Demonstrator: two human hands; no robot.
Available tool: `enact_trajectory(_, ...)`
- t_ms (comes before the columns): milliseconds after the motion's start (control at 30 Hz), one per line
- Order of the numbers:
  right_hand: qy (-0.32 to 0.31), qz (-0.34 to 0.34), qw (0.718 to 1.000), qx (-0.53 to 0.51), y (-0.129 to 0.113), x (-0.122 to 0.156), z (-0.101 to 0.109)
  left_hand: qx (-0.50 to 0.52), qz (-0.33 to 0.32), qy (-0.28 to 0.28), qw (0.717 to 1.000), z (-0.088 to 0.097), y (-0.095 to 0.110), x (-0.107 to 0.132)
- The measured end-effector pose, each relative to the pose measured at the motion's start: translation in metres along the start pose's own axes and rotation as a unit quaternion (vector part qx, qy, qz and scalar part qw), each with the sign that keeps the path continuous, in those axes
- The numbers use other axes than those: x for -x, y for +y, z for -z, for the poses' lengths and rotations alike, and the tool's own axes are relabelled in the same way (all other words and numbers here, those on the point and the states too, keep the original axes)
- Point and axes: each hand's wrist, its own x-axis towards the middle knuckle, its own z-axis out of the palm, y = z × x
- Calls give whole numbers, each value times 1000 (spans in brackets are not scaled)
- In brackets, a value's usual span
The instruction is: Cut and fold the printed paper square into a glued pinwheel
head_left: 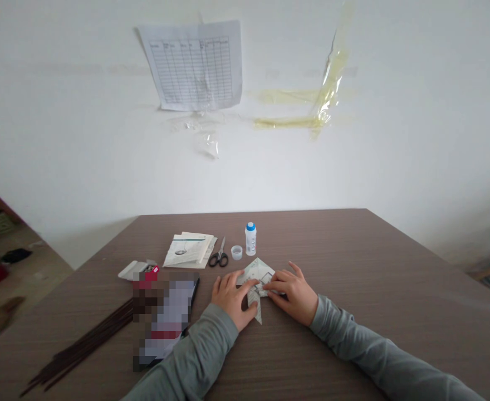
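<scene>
A folded piece of printed paper (pixel 256 269) lies on the table between my two hands, with pointed corners toward the wall and toward me. My left hand (pixel 231 298) holds its left side down, the thumb and forefinger bent around the near flap. From the right, my right hand (pixel 295 294) grips the paper near its middle with thumb and forefinger, while the other fingers are curled and partly raised. Fingers hide parts of the folds. Just beyond the paper stands a white bottle with a blue cap (pixel 250 239), beside a small clear cup or lid (pixel 236 253).
Black-handled scissors (pixel 219 258) lie left of the cup, near a stack of printed paper sheets (pixel 190 249). Farther left are a small open box (pixel 134 269), a blurred-out phone-like object (pixel 170 320) and a bundle of thin dark sticks (pixel 90 340). The wall (pixel 312 178) borders the table's far edge.
</scene>
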Motion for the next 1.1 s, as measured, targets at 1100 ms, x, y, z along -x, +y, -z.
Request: enact_trajectory(1100, -26, -28, 999, -22, -4, -1, 4, 2, 6, -5, 1000, 1, 0, -1)
